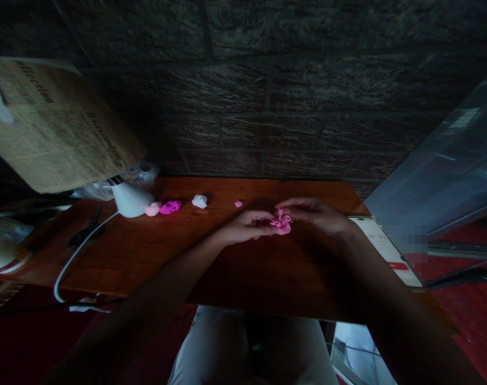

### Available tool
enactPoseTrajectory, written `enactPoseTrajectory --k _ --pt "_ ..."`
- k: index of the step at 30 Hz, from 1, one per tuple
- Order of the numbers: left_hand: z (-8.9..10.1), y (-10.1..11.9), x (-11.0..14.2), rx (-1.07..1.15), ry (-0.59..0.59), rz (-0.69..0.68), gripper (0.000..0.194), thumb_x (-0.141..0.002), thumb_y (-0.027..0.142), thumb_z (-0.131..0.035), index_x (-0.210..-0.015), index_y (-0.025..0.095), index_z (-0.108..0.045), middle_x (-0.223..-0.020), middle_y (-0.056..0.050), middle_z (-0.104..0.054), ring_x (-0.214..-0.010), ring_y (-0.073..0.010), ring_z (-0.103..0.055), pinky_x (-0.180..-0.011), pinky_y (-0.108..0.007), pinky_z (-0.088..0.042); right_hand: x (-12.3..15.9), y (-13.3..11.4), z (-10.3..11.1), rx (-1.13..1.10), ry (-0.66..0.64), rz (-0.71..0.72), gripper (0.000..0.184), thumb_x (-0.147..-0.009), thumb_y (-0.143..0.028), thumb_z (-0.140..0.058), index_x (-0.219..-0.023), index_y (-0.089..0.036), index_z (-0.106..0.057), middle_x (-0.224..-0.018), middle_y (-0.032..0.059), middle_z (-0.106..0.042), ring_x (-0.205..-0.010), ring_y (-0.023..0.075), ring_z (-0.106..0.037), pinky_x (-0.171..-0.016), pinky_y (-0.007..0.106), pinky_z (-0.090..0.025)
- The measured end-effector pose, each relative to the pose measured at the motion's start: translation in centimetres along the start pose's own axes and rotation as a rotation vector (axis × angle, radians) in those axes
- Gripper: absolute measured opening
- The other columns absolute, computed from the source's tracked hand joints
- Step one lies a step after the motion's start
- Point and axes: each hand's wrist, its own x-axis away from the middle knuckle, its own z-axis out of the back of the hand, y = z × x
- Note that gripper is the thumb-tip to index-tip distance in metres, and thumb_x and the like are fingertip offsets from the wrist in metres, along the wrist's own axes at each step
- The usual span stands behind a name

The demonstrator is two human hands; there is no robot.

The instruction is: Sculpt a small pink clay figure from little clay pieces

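Over the wooden table, my left hand (243, 226) pinches a pink lump of modelling clay (283, 224) shaped into several petal-like lobes. From the other side, the fingertips of my right hand (317, 215) are closed on the upper part of the same piece. Behind my left hand a small pink bit of clay (238, 203) lies on the table. Farther left are a white lump (200, 201), a bright magenta lump (170, 207) and a pale pink lump (152, 208).
A lamp with a printed paper shade (62, 125) and white base (131, 199) stands at the left, its cord (72, 256) hanging over the table's front edge. At the right edge lies a lit phone or tablet (387, 251). A stone-patterned wall (243, 85) rises behind the table (147, 246).
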Motion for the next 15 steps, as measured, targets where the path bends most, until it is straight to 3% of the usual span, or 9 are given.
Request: enactPoseTrajectory --k 11,15 --pt "0.12 -0.6 -0.18 0.006 0.001 -0.009 0.047 -0.077 0.041 -0.076 -0.116 0.014 -0.071 -0.082 -0.003 -0.068 -0.055 -0.0061 -0.047 -0.049 -0.02 -0.034 0.53 -0.55 0.47 0.087 -0.093 0.025 0.032 -0.078 -0.042 -0.079 -0.106 -0.026 -0.08 -0.109 0.0042 -0.079 -0.102 0.0218 -0.072 -0.103 0.041 -0.049" --pt "0.09 -0.77 -0.26 0.021 0.002 -0.011 0.048 -0.077 0.041 -0.077 -0.116 0.014 -0.071 -0.079 -0.002 -0.066 -0.055 -0.0065 -0.047 -0.05 -0.02 -0.034 0.48 -0.54 0.39 0.062 -0.114 0.009 0.032 -0.079 -0.04 -0.079 -0.108 -0.026 -0.079 -0.109 0.0034 -0.079 -0.103 0.0214 -0.072 -0.102 0.04 -0.051"
